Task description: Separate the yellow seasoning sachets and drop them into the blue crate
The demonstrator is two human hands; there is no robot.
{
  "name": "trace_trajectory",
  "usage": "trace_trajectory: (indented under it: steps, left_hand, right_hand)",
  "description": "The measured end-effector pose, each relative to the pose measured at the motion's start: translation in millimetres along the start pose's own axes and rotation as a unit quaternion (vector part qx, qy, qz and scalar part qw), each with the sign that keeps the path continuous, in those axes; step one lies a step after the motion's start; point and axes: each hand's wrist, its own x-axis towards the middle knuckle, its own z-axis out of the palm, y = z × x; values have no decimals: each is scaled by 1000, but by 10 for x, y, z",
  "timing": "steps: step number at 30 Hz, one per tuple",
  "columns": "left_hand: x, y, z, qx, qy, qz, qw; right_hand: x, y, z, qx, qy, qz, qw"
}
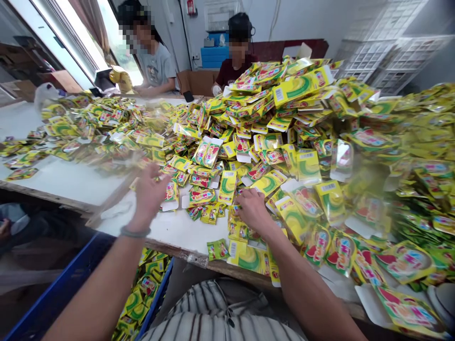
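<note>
My left hand (151, 194) is raised over the near edge of the pile, its fingers apart and slightly blurred, with nothing visible in them. Close to its fingertips stands a yellow printed carton (171, 195) with a white flap. My right hand (253, 207) is low over the table, fingers curled down onto small yellow sachets (237, 228); its fingertips are partly hidden. Between the hands lie more small sachets (209, 214) and an upright yellow carton (227, 187) with a barcode. A green sachet (218, 249) rests at the table's front edge.
A tall heap of yellow cartons (302, 90) covers the white table (170, 231). Below the edge, a blue crate (66, 296) holds more yellow packs (142, 298). Two people (156, 61) sit across the table. White plastic baskets (377, 52) are stacked at the back right.
</note>
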Motion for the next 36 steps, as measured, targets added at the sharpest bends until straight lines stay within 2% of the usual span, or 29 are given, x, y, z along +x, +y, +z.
trace_trajectory:
  steps: [2, 4, 7, 9, 11, 13, 18, 21, 23, 25, 27, 29, 31, 36]
  left_hand:
    - [-423, 60, 189, 26, -158, -20, 987]
    - [-755, 108, 306, 63, -230, -18, 971]
    - [-987, 100, 372, 186, -255, 5, 949]
    - [-1002, 47, 400, 267, -240, 20, 933]
    - [-964, -17, 443, 284, -215, 19, 934]
    - [-916, -72, 494, 254, -208, 13, 944]
    - [-864, -142, 530, 168, -240, -34, 955]
    - [-879, -105, 485, -50, -223, -109, 967]
    - [-892, -27, 465, -203, -193, -170, 945]
    - [-906, 77, 472, -284, -184, -215, 916]
    - [-929, 174, 504, -343, -201, -242, 885]
    - [-963, 237, 549, -385, -236, -256, 855]
    - [-997, 262, 588, -402, -266, -255, 838]
    - [-1022, 278, 622, -409, -296, -236, 830]
  right_hand:
    - [34, 38, 14, 42, 50, 8, 998]
    - [56, 57, -10, 101, 100, 19, 990]
    - [60, 35, -58, 195, 154, 64, 967]
    - [54, 7, -73, 238, 173, 93, 951]
    - [51, -16, -73, 272, 185, 97, 939]
    - [54, -32, -68, 298, 181, 91, 933]
    - [64, -76, -76, 332, 137, 96, 928]
    - [59, -108, -83, 352, 119, 103, 923]
    - [53, -132, -74, 389, 105, 101, 910]
    - [51, -163, -49, 449, 88, 84, 885]
    - [53, -192, -13, 510, 63, 61, 856]
    - [61, -209, 27, 537, 46, 51, 841]
    - [70, -209, 61, 541, 43, 53, 838]
    - [57, -206, 64, 536, 44, 58, 841]
